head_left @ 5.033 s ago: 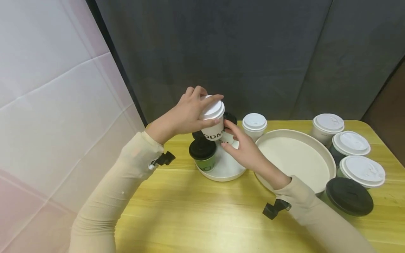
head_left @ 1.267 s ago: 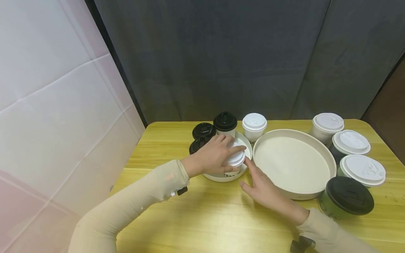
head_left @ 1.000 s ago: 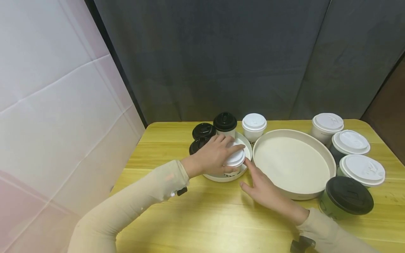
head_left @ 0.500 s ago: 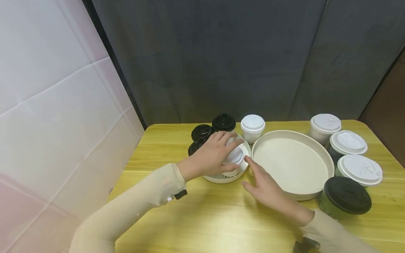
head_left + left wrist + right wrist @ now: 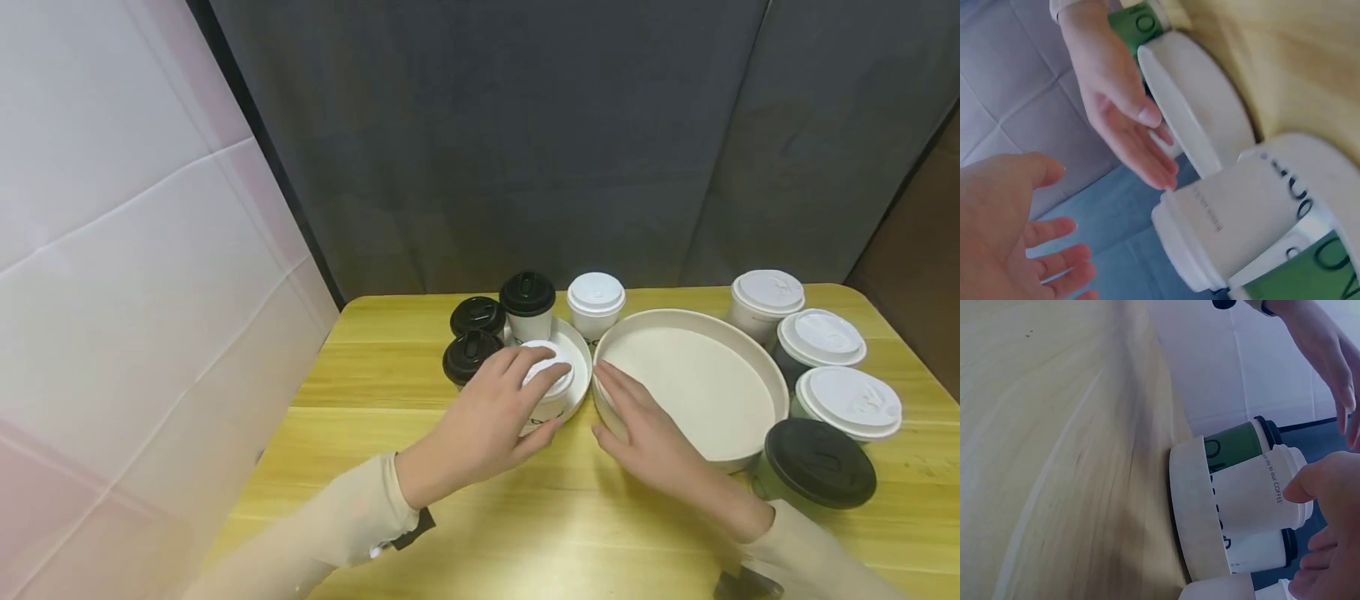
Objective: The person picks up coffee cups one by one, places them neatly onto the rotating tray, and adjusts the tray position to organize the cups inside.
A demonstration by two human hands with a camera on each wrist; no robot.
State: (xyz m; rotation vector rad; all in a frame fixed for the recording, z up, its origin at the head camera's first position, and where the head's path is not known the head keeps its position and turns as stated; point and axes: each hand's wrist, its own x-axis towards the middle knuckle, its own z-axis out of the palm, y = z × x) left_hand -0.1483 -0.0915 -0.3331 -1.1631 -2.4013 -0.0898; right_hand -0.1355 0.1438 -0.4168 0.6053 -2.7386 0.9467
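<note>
A white paper coffee cup with a white lid point(image 5: 557, 390) stands upright at the front of the small round white tray point(image 5: 579, 354). Over the near left side of that cup my left hand point(image 5: 480, 421) hovers with fingers spread; the left wrist view shows the hand point(image 5: 997, 225) apart from the cup point(image 5: 1229, 212). My right hand point(image 5: 656, 437) has loose, extended fingers, their tips at the left rim of the larger cream tray point(image 5: 693, 392). Three black-lidded cups share the small tray: a white one point(image 5: 528, 325) behind and two point(image 5: 477, 315) at the left, one partly covered by my left hand.
Another white-lidded cup point(image 5: 596, 304) stands behind, between the two trays. Along the right of the large tray are several cups: white-lidded ones point(image 5: 767, 304) and a green cup with a black lid point(image 5: 819, 462). A dark curtain point(image 5: 487, 142) hangs behind the wooden table point(image 5: 525, 533).
My left hand carried the white-lidded cup down onto the small tray, then let go and drew back toward me. My right hand left the cup and shifted right to the large tray's rim.
</note>
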